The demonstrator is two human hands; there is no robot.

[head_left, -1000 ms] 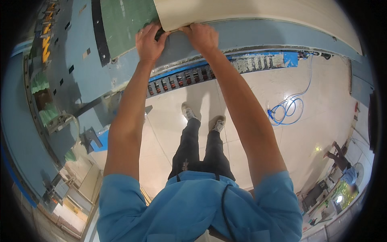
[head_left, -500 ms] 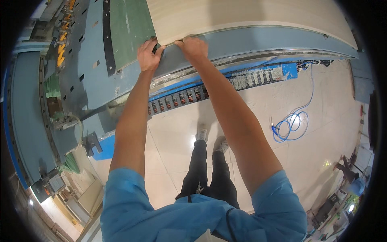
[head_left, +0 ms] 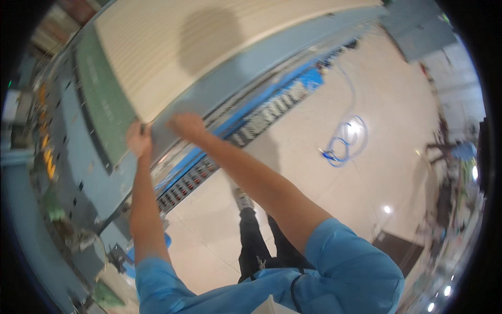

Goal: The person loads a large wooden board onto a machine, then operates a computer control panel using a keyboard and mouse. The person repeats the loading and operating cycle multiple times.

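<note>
A large pale board (head_left: 157, 57) with faint stripes lies on the green-topped bed (head_left: 99, 94) of a blue-grey machine. My left hand (head_left: 139, 138) is at the board's near left corner, thumb and fingers closed around a small dark thing I cannot make out. To its right, my right hand (head_left: 187, 125) is over the blue-grey rim (head_left: 230, 70), just off the board's near edge. Its fingers look curled but are smeared by motion, and whether they hold anything is hidden.
Below the rim runs a slotted cable duct (head_left: 185, 186) with wires inside. A coiled blue hose (head_left: 340, 149) lies on the tiled floor to the right. Yellow fittings (head_left: 48, 157) line the machine's far left. Another person (head_left: 460, 150) is at the far right.
The view has turned and shifted, so the machine edge now slants up to the right. My right hand has come away from the board's edge; my left hand stays at the corner.
</note>
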